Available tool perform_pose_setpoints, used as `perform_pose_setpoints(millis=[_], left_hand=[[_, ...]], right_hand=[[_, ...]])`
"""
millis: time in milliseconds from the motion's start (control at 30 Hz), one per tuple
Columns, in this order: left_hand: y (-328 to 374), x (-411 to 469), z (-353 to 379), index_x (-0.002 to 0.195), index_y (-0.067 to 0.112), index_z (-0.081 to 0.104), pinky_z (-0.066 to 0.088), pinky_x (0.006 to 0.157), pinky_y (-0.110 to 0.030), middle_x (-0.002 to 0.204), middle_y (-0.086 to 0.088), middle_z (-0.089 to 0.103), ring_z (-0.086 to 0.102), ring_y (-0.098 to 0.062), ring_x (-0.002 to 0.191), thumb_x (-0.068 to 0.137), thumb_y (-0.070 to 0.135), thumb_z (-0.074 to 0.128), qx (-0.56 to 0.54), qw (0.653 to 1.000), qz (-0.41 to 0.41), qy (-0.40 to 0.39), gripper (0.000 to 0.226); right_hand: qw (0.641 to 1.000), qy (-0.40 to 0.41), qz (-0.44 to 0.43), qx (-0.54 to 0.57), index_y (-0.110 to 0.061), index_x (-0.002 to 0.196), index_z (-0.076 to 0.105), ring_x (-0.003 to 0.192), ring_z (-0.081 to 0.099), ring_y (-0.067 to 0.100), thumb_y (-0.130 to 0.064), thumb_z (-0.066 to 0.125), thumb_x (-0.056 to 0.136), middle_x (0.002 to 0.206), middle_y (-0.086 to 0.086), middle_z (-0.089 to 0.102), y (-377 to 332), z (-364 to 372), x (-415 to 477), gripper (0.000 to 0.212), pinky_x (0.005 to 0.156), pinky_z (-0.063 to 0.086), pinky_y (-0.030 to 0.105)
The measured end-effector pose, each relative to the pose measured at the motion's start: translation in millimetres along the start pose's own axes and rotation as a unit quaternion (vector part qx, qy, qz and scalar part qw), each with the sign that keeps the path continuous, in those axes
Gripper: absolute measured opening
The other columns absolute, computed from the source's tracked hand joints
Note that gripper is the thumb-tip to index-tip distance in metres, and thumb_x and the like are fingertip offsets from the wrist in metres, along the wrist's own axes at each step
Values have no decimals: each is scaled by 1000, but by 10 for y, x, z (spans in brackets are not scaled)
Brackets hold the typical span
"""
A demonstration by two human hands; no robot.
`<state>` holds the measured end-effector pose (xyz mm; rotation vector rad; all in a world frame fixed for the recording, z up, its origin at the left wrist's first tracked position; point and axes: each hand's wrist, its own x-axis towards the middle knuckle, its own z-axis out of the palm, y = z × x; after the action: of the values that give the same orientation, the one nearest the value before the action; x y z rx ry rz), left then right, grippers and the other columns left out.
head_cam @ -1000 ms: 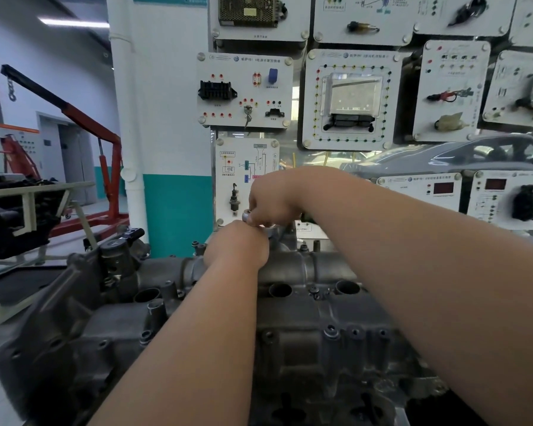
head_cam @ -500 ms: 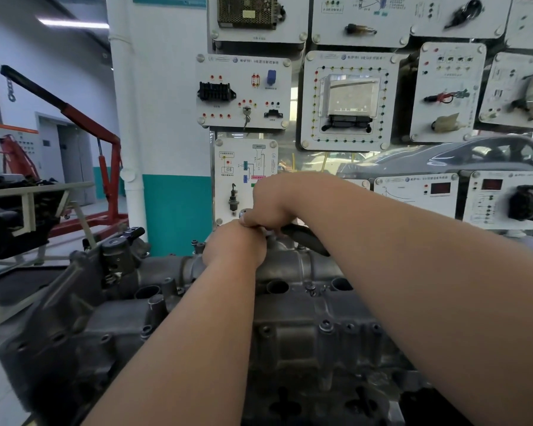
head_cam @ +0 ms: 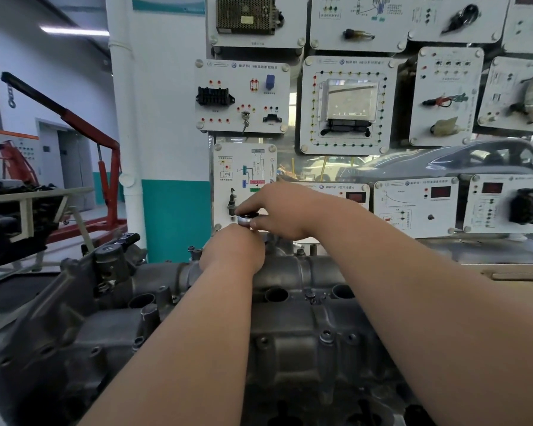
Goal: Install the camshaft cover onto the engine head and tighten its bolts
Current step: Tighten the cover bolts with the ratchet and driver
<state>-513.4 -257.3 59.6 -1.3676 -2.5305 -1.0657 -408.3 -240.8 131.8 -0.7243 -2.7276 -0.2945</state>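
Engine cover (head_cam: 290,339) front centre, spanning lower view. Left grip (head_cam: 233,250) at cover's far edge, near middle; its fingers hidden. Tool head (head_cam: 245,220) directly above left grip, touching it. Right grip (head_cam: 279,210) just right of tool head, thumb and fingertips on it. Panels (head_cam: 345,106) on wall behind cover, upper right. Pipe (head_cam: 126,118) upright, left of panels. Hoist (head_cam: 74,124) far left, behind. Stand (head_cam: 28,207) left of cover, before hoist.
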Motion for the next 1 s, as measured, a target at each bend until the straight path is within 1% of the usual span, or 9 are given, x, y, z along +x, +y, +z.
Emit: perform_pose_setpoints(millis=[200, 267, 367, 433, 567, 733, 833, 900, 1000], left_hand=[[-5, 10, 33, 102, 7, 58, 38, 71, -35, 99, -12, 61, 60, -33, 100, 95, 28, 40, -14, 1000, 10, 16, 29], [-23, -11, 4, 96, 6, 57, 39, 69, -33, 90, -10, 57, 60, -33, 92, 92, 26, 43, -29, 999, 3, 34, 24], [-72, -73, -61, 93, 1, 61, 37, 63, -30, 91, -14, 63, 53, -29, 76, 91, 25, 47, -43, 997, 32, 51, 28], [-86, -136, -109, 88, 2, 64, 35, 56, -27, 85, -14, 64, 55, -28, 72, 89, 26, 55, -91, 993, 7, 69, 25], [-90, -186, -161, 71, 11, 53, 33, 52, -25, 68, -5, 53, 47, -21, 59, 84, 17, 57, -136, 987, -14, 83, 15], [-142, -167, -199, 64, 17, 59, 34, 49, -23, 64, -4, 59, 54, -20, 60, 82, 26, 61, -181, 982, 30, 44, 20], [-178, -166, -200, 57, 21, 56, 29, 46, -21, 58, 1, 55, 49, -14, 56, 84, 28, 62, -181, 981, 49, 41, 28], [-199, -155, -201, 56, 21, 53, 27, 46, -21, 58, 1, 53, 46, -13, 55, 84, 28, 61, -178, 982, 48, 40, 31], [-198, -138, -168, 61, 21, 53, 28, 48, -22, 62, 1, 55, 48, -14, 58, 86, 29, 59, -166, 984, 58, 28, 27]], right_hand=[[1000, -6, 13, 25, -21, 119, 68, 104, 60, 16, -33, 54, 96, 116, -4, 67, 1, -43, 10, 29, 84, 44, 28], [999, -13, 44, 1, -15, 98, 71, 87, 63, 18, -37, 54, 94, 92, -1, 71, -57, -65, 65, 27, 72, 47, 29], [995, -31, 88, -30, -14, 69, 51, 65, 54, 17, -25, 51, 92, 68, 2, 56, -203, -70, 166, 26, 52, 37, 27], [990, -58, 109, -63, -15, 70, 47, 64, 51, 15, -22, 48, 92, 71, 3, 53, -309, -95, 207, 23, 52, 36, 27], [984, -73, 139, -83, -17, 72, 48, 72, 54, 17, -23, 48, 89, 77, 2, 54, -397, -139, 271, 18, 75, 49, 34], [982, -107, 111, -112, -13, 67, 56, 63, 53, 16, -37, 60, 89, 69, 0, 55, -335, -235, 228, 32, 56, 37, 29], [983, -113, 65, -127, -14, 91, 65, 80, 57, 21, -27, 62, 90, 80, -1, 59, -269, -256, 197, 13, 63, 38, 27], [988, -105, 47, -102, -18, 109, 66, 92, 58, 22, -21, 61, 90, 98, -1, 63, -246, -235, 186, 19, 69, 39, 26], [989, -91, 58, -98, -15, 79, 61, 73, 56, 19, -31, 62, 91, 77, -1, 61, -202, -215, 189, 20, 56, 33, 26]])
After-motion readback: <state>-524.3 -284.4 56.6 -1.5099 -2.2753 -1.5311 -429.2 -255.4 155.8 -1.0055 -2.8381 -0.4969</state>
